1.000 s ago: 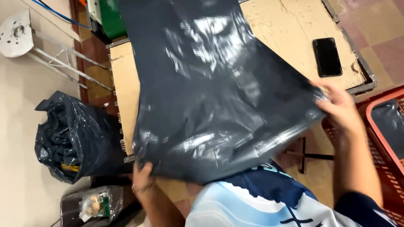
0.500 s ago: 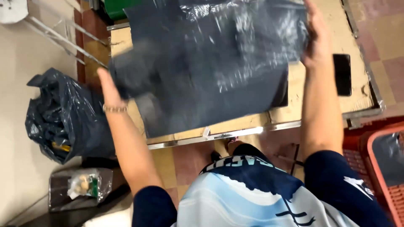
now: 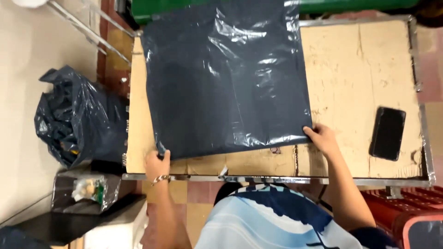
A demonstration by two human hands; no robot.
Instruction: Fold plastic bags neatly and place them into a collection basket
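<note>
Two hands pinching near corners of flat dark plastic bag [image 3: 226, 78], left hand [image 3: 157, 164], right hand [image 3: 321, 137], cardboard-topped table [image 3: 360, 69]

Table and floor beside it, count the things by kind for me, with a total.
Flat dark bag, on the table, held at its near corners by left hand and right hand: 1
Phone on the table: 1
Full dark bag on the floor: 1
Clear bag with items: 1
Red crate: 1
Total: 5

Both arms reach forward, left hand [image 3: 157, 164] and right hand [image 3: 321, 138] pinched shut.
</note>
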